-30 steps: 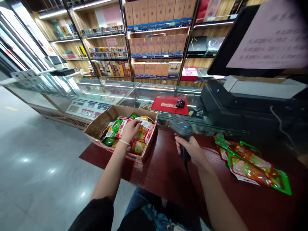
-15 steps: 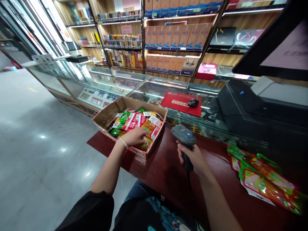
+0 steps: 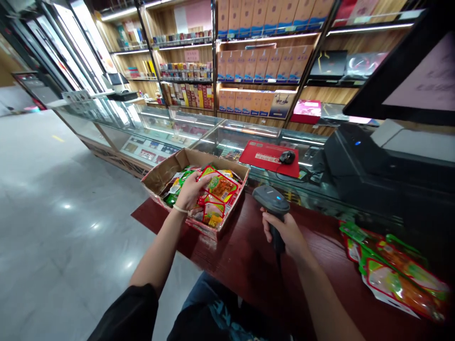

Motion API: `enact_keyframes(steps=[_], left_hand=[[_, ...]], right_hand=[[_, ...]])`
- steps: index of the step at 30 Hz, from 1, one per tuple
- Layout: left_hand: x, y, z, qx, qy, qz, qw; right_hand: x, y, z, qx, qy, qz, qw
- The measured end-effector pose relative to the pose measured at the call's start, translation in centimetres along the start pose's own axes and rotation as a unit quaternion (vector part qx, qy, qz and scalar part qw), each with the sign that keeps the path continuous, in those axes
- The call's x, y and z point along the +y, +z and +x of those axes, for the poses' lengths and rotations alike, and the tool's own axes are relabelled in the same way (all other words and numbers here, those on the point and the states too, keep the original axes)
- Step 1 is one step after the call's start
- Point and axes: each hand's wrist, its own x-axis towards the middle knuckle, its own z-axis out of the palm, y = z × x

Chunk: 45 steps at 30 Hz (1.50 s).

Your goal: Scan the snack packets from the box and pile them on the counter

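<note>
My left hand [image 3: 192, 190] is inside the cardboard box [image 3: 161, 173], its thumb lying over the edge of a red-edged snack packet [image 3: 224, 186]. The hand is closed on that packet; its other fingers are mostly hidden beneath. More red, green and yellow snack packets [image 3: 213, 208] fill the box around it. To the right of the box, my right hand [image 3: 284, 232] is wrapped round the handle of a black barcode scanner [image 3: 272, 199]. The scanner is held upright above the dark red wooden counter [image 3: 234, 251], and a small blue light shows on its head.
Several snack packets [image 3: 398, 270] lie in a pile on the right. Behind the counter stands a glass display case [image 3: 199, 137] bearing a red mat [image 3: 259, 156] and a black mouse [image 3: 287, 157]. A dark machine [image 3: 355, 166] and a monitor [image 3: 377, 80] occupy the right.
My left hand has turned and taken hold of a packet, which now lies tilted higher over the others. My right hand keeps the scanner in place. The view has tipped slightly upward.
</note>
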Motion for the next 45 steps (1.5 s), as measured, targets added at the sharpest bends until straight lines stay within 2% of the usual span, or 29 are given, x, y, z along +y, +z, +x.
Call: enact_keyframes(steps=[4,6,9,11,15,17,24,30,40,45], left_hand=[[1.8,3.2,2.1,-0.042,0.016,-0.047,0.998],[2.1,4.9,3.6,-0.071,0.003,-0.054,0.996],[1.5,6.7,5.7,-0.108,-0.029,-0.079,0.991],[0.5,7.2,6.8,-0.104,-0.042,-0.113,0.987],[-1.6,7.5,7.2,-0.065,-0.049,-0.182,0.98],[-2.1,7.7,6.9,-0.068,-0.046,-0.195,0.977],[-2.0,7.8,6.0,-0.071,-0.065,-0.183,0.978],[-2.0,7.9,6.4,-0.117,-0.037,-0.201,0.972],[-2.4,7.4,6.5,-0.084,-0.054,-0.155,0.983],[-1.8,8.6,4.3,-0.107,-0.044,-0.074,0.99]], right_hand=[[-1.1,-0.8,-0.1,0.019,-0.036,0.007,0.999],[-1.4,-1.4,-0.1,0.02,-0.041,0.005,0.999],[-1.4,-2.2,-0.2,0.021,-0.041,-0.019,0.999],[-1.2,-2.6,-0.2,0.021,-0.048,-0.028,0.998],[-0.9,-3.2,0.0,0.024,-0.054,-0.034,0.998],[-0.7,-3.3,0.4,0.033,-0.043,-0.036,0.998],[0.1,-3.6,1.8,0.042,-0.02,-0.031,0.998],[-0.1,-3.7,1.4,0.026,-0.023,-0.11,0.993],[-1.7,-4.1,0.8,0.058,-0.02,-0.086,0.994],[-3.2,-7.1,-0.9,0.13,-0.056,-0.035,0.989]])
